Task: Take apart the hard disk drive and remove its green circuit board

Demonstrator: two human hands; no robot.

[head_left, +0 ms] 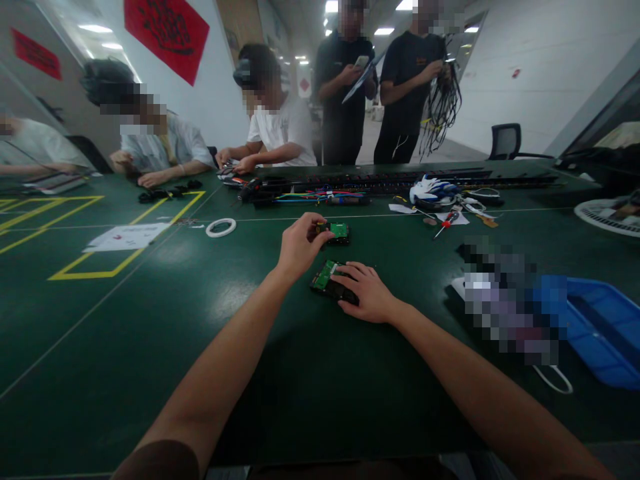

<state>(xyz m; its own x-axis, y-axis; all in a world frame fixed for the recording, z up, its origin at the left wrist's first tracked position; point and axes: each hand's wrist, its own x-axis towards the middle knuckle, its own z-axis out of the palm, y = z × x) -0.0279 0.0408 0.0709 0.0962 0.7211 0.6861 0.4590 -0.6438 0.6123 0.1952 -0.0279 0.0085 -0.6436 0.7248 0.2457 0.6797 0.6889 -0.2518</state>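
Observation:
Two hard drives lie on the green table, each with its green circuit board facing up. My left hand (303, 245) has its thumb and fingers closed on the left end of the farther hard drive (340, 233). Nearer to me, my right hand (369, 293) is laid over the right part of the other hard drive (327, 275), thumb along the near side and fingers across the top. Its fingers partly cover that drive's board. A small gap of table separates the two drives.
A roll of white tape (221, 228) and a paper sheet (127, 237) lie left. Cable bundles (320, 197) and gloves (433, 191) line the far side. To the right are a screwdriver (445, 225) and a blue tray (600, 327). Several people are across the table.

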